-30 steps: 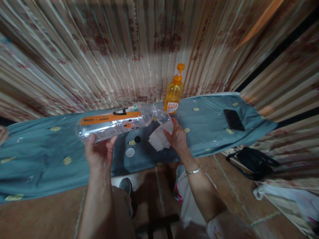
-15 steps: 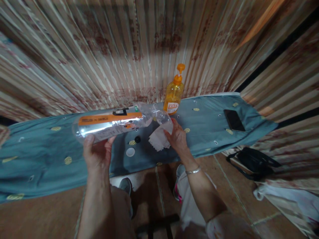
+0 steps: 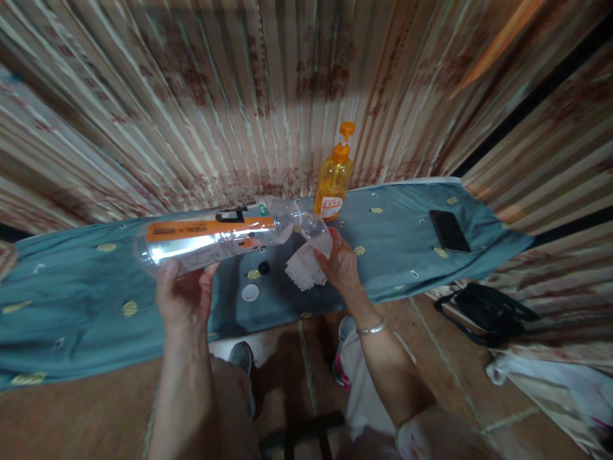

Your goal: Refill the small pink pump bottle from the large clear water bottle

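Note:
My left hand (image 3: pixel 184 291) is closed around the lower side of a large clear plastic bottle (image 3: pixel 211 239) with an orange and silver label. The bottle lies nearly level above the table, its right end slightly higher. My right hand (image 3: pixel 341 263) pinches a white tissue (image 3: pixel 306 265) against the clear piece at the bottle's right end; whether that piece is part of the bottle I cannot tell. Below the bottle, a small black cap (image 3: pixel 264 268) and a white round lid (image 3: pixel 249 292) lie on the cloth. Behind the right end stands an orange pump bottle (image 3: pixel 331 188).
A teal cloth with yellow pineapple prints (image 3: pixel 86 319) covers the narrow table. A black phone (image 3: pixel 450 230) lies at its right. Patterned curtains (image 3: pixel 215 96) hang behind. A black bag (image 3: pixel 483 313) is at the right, beyond the table's front edge.
My left hand and the label end of the bottle have moved slightly left. The right hand and tissue have hardly moved.

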Demonstrator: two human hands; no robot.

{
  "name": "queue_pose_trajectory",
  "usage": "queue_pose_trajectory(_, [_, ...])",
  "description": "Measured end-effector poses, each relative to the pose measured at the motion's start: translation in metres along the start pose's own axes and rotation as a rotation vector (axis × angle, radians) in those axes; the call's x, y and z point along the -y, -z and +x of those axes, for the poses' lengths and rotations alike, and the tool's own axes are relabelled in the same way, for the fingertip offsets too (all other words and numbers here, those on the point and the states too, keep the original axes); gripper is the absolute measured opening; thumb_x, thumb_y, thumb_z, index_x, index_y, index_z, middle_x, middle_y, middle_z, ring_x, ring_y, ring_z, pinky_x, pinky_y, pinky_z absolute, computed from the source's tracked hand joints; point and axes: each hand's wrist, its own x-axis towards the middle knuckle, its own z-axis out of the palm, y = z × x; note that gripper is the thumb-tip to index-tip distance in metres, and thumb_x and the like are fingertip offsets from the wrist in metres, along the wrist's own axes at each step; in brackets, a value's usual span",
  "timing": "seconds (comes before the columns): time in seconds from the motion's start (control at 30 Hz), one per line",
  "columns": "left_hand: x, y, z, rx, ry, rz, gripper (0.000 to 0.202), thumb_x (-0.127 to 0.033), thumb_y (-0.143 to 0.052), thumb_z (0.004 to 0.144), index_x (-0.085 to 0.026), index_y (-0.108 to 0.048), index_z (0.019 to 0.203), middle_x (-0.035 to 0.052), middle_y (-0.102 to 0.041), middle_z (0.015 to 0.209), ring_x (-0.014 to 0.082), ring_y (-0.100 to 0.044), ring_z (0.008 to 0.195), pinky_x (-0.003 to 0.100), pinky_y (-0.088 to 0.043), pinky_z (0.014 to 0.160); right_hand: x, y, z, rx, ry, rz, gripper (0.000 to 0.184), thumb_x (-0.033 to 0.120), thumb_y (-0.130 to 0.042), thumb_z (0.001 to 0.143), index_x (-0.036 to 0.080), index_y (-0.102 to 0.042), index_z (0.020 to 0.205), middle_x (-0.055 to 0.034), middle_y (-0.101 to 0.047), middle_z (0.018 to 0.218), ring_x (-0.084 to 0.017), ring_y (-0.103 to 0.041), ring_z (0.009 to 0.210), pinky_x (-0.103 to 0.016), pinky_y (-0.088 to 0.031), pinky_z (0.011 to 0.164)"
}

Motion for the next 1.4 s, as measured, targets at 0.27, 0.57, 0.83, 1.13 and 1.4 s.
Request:
queue_pose_trajectory(0.27, [0.002, 0.008, 0.003, 0.045, -0.012, 0.005, 0.046, -0.048, -0.088, 0.065, -0.027, -0.075, 0.104, 0.0063, -0.079, 0.119, 0.0362, -0.060, 0.140, 0.046, -0.064, 0.100, -0.003, -0.001, 0.000, -0.005, 0.012, 0.023, 0.062, 0.021, -0.071, 0.092, 0.007, -0.050, 0.148, -0.0261, -0.072, 0.136, -0.036, -0.070, 0.126, -0.050, -0.058, 0.107])
queue_pose_trajectory(0.57, [0.005, 0.014, 0.007, 0.038, -0.020, 0.011, 0.039, -0.050, -0.088, 0.063, -0.028, -0.076, 0.092, 0.0050, -0.080, 0.113, 0.0343, -0.066, 0.132, 0.040, -0.069, 0.087, -0.005, -0.002, -0.001, -0.005, 0.022, 0.012, 0.062, 0.023, -0.071, 0.092, 0.008, -0.050, 0.149, -0.0251, -0.071, 0.135, -0.035, -0.070, 0.125, -0.049, -0.059, 0.106])
queue_pose_trajectory(0.83, [0.004, 0.015, 0.009, 0.074, -0.021, 0.013, 0.039, -0.048, -0.090, 0.062, -0.028, -0.071, 0.089, 0.0078, -0.080, 0.107, 0.0384, -0.061, 0.139, 0.049, -0.067, 0.096, -0.006, -0.002, 0.000, -0.015, 0.026, 0.037, 0.064, 0.021, -0.072, 0.090, 0.010, -0.049, 0.149, -0.0244, -0.072, 0.135, -0.036, -0.070, 0.125, -0.051, -0.058, 0.106])
queue_pose_trajectory(1.13, [0.001, 0.001, 0.003, 0.003, -0.025, -0.014, 0.053, -0.050, -0.093, 0.052, -0.022, -0.075, 0.094, 0.0081, -0.080, 0.112, 0.0352, -0.062, 0.137, 0.039, -0.065, 0.096, -0.001, 0.001, -0.001, 0.003, 0.001, 0.013, 0.063, 0.019, -0.072, 0.091, 0.008, -0.049, 0.149, -0.0257, -0.070, 0.139, -0.035, -0.070, 0.128, -0.049, -0.058, 0.110])
queue_pose_trajectory(1.4, [0.001, 0.001, 0.002, 0.019, -0.029, -0.021, 0.059, -0.048, -0.093, 0.056, -0.025, -0.076, 0.108, 0.0081, -0.079, 0.119, 0.0354, -0.065, 0.134, 0.042, -0.065, 0.098, 0.000, 0.001, 0.000, 0.013, -0.006, 0.004, 0.062, 0.020, -0.072, 0.091, 0.007, -0.050, 0.148, -0.0261, -0.071, 0.137, -0.035, -0.070, 0.126, -0.049, -0.058, 0.109])
